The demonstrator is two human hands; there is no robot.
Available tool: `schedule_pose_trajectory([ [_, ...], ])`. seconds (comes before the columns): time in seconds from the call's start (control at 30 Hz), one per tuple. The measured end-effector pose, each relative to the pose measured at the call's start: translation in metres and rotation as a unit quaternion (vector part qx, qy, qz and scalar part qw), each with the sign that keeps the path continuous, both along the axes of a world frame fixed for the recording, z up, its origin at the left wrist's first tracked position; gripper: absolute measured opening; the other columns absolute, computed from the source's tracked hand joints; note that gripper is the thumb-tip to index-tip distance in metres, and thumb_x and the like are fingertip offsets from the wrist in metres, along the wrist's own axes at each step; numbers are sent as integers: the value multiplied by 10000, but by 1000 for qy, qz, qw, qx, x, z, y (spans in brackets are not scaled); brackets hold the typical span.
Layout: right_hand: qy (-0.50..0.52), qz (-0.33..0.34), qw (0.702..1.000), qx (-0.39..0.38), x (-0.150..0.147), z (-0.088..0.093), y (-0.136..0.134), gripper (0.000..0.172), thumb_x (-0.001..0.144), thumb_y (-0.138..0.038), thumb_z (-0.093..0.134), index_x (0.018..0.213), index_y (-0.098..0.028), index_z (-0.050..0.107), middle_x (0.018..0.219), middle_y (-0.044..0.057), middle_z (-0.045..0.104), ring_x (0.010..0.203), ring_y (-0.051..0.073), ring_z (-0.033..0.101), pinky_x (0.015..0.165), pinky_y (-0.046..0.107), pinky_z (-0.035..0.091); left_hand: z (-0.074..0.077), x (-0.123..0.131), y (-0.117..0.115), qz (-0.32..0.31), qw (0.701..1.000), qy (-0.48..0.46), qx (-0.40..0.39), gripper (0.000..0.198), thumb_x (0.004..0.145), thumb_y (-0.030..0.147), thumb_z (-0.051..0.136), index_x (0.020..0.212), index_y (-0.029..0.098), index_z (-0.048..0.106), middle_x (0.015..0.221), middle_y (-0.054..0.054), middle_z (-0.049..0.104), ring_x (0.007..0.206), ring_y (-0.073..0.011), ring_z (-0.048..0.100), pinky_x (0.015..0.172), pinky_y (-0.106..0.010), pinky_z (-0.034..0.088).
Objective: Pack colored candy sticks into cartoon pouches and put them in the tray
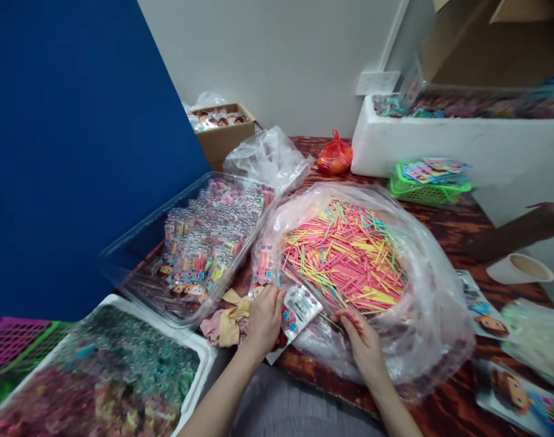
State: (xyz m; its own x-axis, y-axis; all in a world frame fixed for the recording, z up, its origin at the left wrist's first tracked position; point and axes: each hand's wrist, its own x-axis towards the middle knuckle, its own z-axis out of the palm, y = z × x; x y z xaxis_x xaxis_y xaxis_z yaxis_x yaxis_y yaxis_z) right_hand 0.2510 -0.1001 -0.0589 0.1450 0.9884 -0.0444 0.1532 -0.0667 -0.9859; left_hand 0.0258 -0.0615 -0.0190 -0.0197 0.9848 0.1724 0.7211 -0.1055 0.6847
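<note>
My left hand (264, 318) is closed on a printed silver packet (303, 306) at the near side of the big bag. Just above its fingers stands a clear-fronted packet with pink sticks (264, 262); I cannot tell whether the hand grips that too. My right hand (362, 343) pinches a few thin candy-coloured sticks, a green one (330, 320) pointing toward the silver packet. Beyond both hands, a wide clear plastic bag (434, 291) lies open, heaped with thin pink, yellow, green and blue sticks (350, 258).
Left stands a clear tub (135, 246) of filled packets, with a foam box (201, 358) of coloured bits nearer. Crumpled cloth (234, 318) lies beside my left hand. A green basket (425, 188), paper cup (520, 269) and flat packets (516, 394) are right. A red bag (335, 156) stands behind.
</note>
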Motion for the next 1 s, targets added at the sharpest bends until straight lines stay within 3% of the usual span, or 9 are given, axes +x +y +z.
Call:
schedule_pose_trajectory([
  [0.17,28,-17,999,-19,1,-4,0,302,843,-478,613,893,-189,684,886,67,721,830,220,644,799,320,476,8,-6,5,13,991,-126,-29,256,949,310,436,753,194,552,708,11,563,690,-151,528,653,-253,359],
  [0.3,121,-64,989,-49,3,0,0,310,793,-482,685,904,-192,685,810,40,724,791,208,655,774,314,493,16,-12,0,14,981,-187,-41,263,937,329,471,741,187,575,669,24,553,657,-136,522,630,-237,373],
  [0.47,306,-98,946,-40,-5,46,16,218,768,-394,743,860,-201,702,830,29,737,877,209,678,892,356,501,28,-1,-13,-90,973,-204,-56,187,905,281,538,809,189,669,732,5,638,698,-140,583,669,-233,419],
  [0.57,428,-66,900,-57,-12,76,36,178,730,-345,782,808,-211,694,845,28,752,912,222,695,923,396,513,31,9,-17,-125,967,-215,-63,173,904,264,543,816,188,671,774,-8,665,732,-144,610,698,-236,440],
  [0.7,512,-30,855,-77,-18,99,56,111,773,-326,748,801,-252,669,951,3,760,1024,215,682,964,428,504,29,16,-18,-137,968,-203,-50,215,928,274,515,793,183,656,748,-12,660,715,-144,613,685,-241,440],
  [0.87,461,25,885,-63,-30,109,59,179,853,-432,648,822,-256,647,1034,23,744,1131,239,638,952,474,502,25,18,-19,-133,968,-209,-29,216,933,281,512,822,188,673,771,-22,679,733,-153,629,690,-249,453],
  [1.0,441,10,895,-71,-42,106,52,210,792,-431,709,822,-229,663,927,56,759,1031,269,679,918,475,513,25,18,-20,-118,969,-217,-15,205,926,271,524,825,189,683,784,-25,693,740,-158,639,692,-250,463],
])
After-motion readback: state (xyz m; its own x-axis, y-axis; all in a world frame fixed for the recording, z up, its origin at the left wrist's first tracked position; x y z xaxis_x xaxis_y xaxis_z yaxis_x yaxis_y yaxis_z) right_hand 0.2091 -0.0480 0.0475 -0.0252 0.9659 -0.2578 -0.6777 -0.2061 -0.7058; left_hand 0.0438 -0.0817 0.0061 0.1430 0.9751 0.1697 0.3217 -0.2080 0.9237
